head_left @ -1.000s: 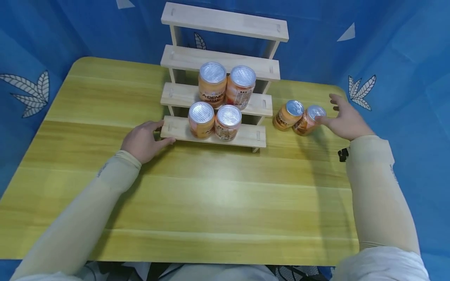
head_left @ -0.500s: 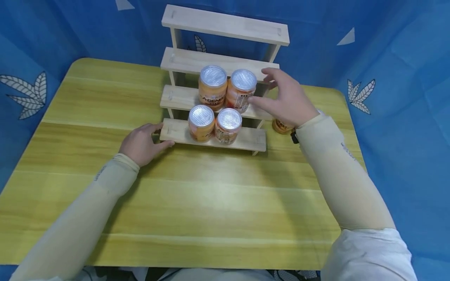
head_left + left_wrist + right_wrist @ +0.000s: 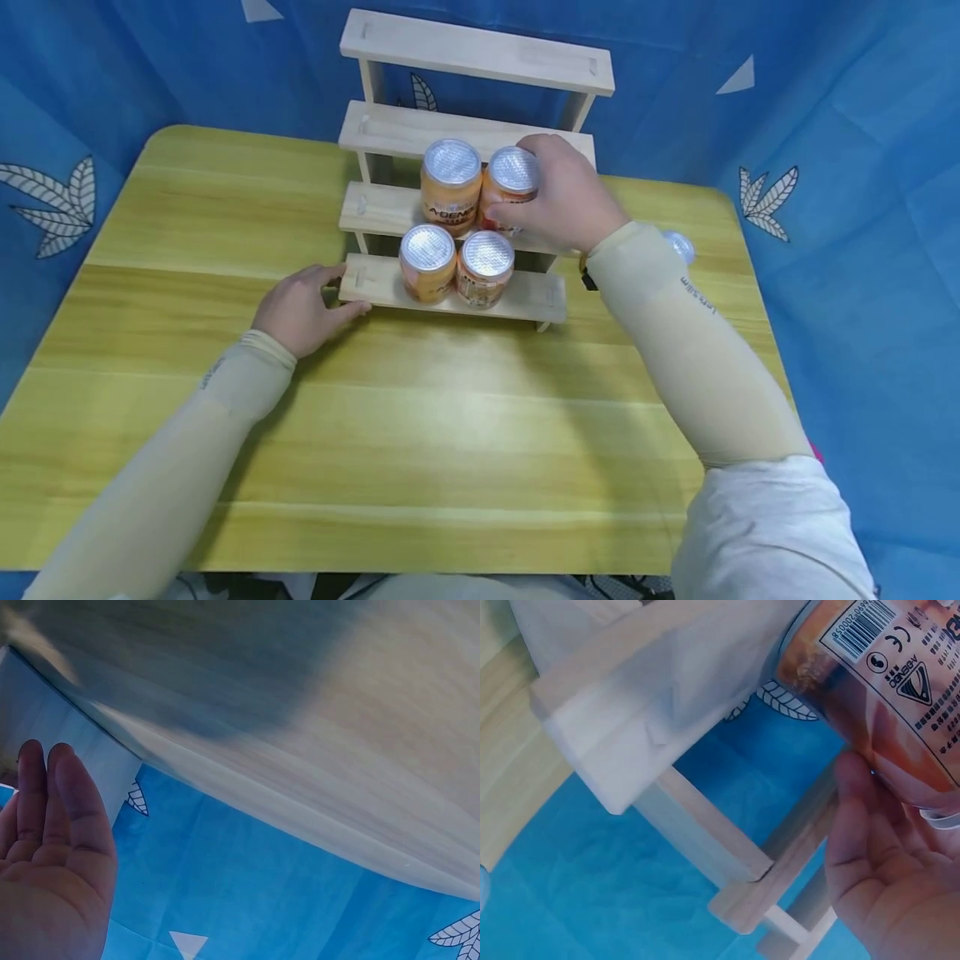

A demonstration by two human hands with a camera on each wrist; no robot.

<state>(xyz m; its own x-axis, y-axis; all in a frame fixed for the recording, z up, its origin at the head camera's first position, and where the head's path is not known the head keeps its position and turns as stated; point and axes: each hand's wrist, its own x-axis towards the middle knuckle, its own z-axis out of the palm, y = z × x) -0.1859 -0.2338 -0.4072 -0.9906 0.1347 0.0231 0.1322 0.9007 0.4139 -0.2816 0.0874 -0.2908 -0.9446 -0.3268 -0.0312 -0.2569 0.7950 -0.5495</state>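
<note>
The can (image 3: 512, 188) stands upright, lid up, on the rack (image 3: 375, 207); right hand (image 3: 558, 200) fingers wrap it. Left hand (image 3: 298, 304) lies flat, fingers relaxed.

"ABENG" with CE mark and barcode on the can (image 3: 885, 690), "letsslim" on the sleeve (image 3: 697, 296)

A blue cloth (image 3: 825, 125) with white leaves hangs behind the yellow bench (image 3: 450, 433); a lone can (image 3: 681, 245) lies right of the grip.
</note>
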